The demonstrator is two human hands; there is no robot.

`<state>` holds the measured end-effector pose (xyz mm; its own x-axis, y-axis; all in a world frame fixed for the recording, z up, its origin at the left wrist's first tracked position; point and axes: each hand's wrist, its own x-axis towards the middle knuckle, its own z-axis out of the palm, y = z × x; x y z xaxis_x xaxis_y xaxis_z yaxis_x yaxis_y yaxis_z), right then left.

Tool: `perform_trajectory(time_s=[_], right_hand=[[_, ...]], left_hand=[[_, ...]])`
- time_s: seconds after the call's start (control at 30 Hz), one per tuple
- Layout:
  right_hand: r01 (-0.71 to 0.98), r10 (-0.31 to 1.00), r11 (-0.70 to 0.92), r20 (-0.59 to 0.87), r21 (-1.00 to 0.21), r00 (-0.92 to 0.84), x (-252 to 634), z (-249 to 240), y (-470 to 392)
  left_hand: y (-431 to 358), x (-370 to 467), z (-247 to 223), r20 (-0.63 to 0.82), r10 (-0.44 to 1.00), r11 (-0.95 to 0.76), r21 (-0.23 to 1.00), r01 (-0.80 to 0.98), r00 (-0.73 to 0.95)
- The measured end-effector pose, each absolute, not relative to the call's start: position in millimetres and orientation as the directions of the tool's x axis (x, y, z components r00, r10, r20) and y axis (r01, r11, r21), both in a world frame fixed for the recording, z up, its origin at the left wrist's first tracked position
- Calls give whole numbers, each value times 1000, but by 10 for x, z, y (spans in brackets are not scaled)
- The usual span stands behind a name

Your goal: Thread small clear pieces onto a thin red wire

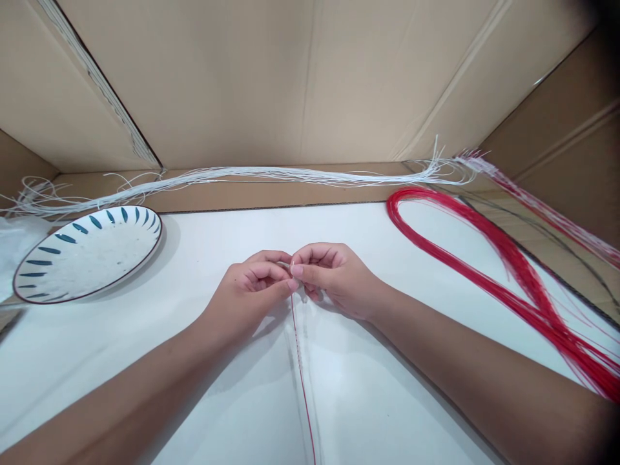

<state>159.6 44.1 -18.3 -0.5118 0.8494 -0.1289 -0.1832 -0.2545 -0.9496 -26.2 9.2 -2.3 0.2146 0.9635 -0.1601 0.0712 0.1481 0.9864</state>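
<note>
From your head, the one camera looks forward and down at close range, over the white tabletop (232,234) towards the cardboard wall (232,84).

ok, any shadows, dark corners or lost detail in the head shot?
Head view: soft shadows beside the plate and by the left hand and right hand; right-hand corners go dark; the red thread shows clearly against the white table, but detail between the fingertips is too small to make out.
</note>
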Motion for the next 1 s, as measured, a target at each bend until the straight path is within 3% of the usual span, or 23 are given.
perform_trajectory(time_s=[0.3,0.7,1.0], right_hand=[[-210,856,-257,-121,-943,-503,1592,-178,447],[-232,845,-240,-85,-943,-527,1614,-198,455],[-192,835,-259,-120,-947,-536,1622,-179,456]], left_hand=[[104,-246,-7,-140,961,135,990,39,239],[114,-275,-7,-114,967,75,982,173,230],[116,-273,2,-164,959,136,982,130,232]])
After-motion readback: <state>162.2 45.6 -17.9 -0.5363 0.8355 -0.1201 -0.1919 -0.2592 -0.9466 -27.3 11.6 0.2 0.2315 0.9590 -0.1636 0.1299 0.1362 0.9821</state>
